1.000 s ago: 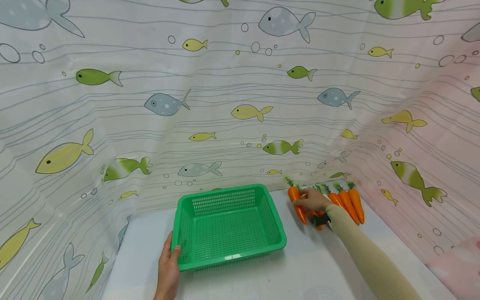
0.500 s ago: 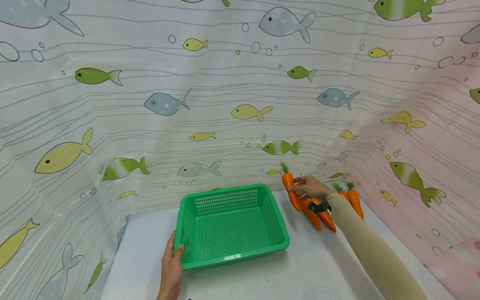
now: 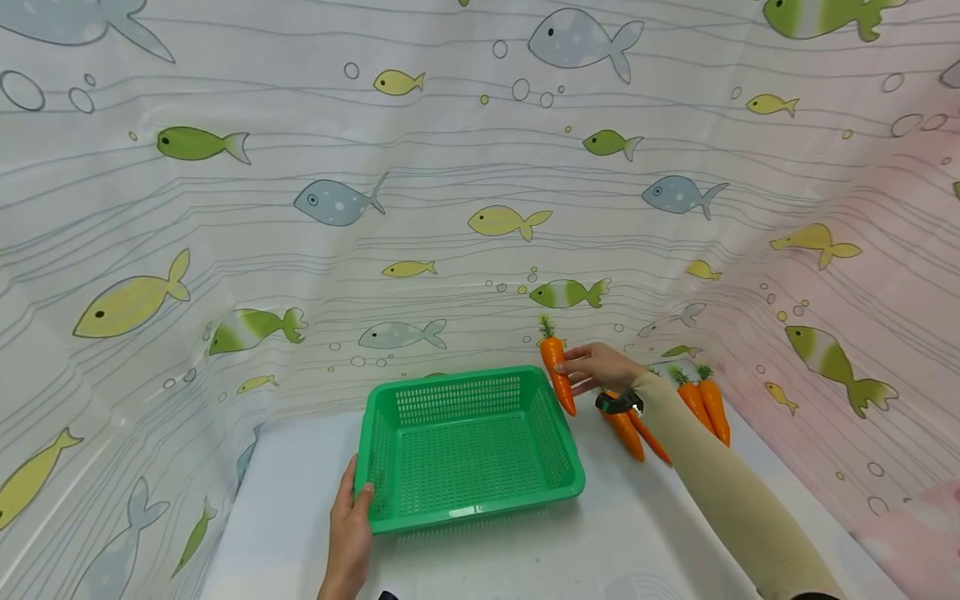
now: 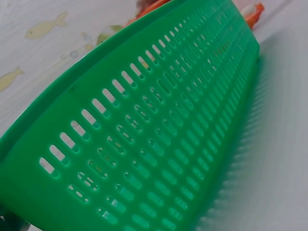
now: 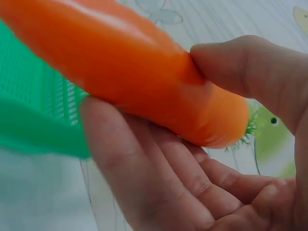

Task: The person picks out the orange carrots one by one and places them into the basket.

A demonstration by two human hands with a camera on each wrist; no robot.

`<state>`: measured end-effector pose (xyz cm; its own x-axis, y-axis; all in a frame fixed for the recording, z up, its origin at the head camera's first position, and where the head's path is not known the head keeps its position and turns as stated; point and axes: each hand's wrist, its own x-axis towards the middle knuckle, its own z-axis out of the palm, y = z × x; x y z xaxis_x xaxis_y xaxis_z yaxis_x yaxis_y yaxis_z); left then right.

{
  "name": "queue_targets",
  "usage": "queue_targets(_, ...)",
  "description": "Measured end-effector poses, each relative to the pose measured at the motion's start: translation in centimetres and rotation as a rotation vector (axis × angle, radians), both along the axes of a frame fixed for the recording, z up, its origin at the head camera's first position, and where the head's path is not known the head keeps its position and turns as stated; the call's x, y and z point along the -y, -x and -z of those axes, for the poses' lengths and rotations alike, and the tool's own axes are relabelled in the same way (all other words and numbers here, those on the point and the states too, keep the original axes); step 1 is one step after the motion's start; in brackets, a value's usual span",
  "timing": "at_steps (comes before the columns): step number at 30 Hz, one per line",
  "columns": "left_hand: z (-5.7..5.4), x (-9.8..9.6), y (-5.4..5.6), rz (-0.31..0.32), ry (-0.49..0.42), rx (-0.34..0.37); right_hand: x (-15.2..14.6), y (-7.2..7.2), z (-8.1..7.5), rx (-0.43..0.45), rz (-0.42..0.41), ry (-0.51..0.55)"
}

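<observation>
My right hand (image 3: 596, 365) pinches an orange carrot (image 3: 557, 373) with a tuft of green at its top, held up beside the right rim of the green plastic basket (image 3: 468, 521). In the right wrist view the thumb presses one side of the carrot (image 5: 144, 72) and the fingers (image 5: 120, 154) support the other. My left hand (image 3: 350, 521) grips the basket's left side, thumb over the rim. The left wrist view shows the basket's slotted side wall (image 4: 144, 130); the left hand is out of that view. Inside, the basket holds nothing.
Two carrots (image 3: 624, 435) lie under the right forearm, partly hidden by it. Two more carrots (image 3: 715, 410) rest farther right near the wall. A fish-patterned curtain (image 3: 450, 167) encloses the white table (image 3: 292, 467) at the back and sides.
My right hand has lifted the carrot off the group and carried it left to the basket's right edge. The basket has shifted slightly right, with my left hand still on it.
</observation>
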<state>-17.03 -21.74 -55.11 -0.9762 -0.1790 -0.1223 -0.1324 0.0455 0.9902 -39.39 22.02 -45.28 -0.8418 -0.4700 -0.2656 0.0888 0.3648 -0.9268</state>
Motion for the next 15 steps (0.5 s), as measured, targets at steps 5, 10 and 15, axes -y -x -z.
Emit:
queue_targets(5, 0.1, 0.0, -0.1, -0.004, 0.004, -0.022, 1.6, 0.4, 0.6, 0.006, -0.073, 0.036)
queue_targets(10, 0.1, 0.0, -0.2, -0.009, -0.001, -0.029, 3.2, 0.2, 0.9, 0.014, -0.09, 0.065)
queue_targets(15, 0.1, 0.1, -0.3, -0.015, 0.005, -0.037, 4.9, 0.5, 0.9, 0.013, -0.086, 0.061)
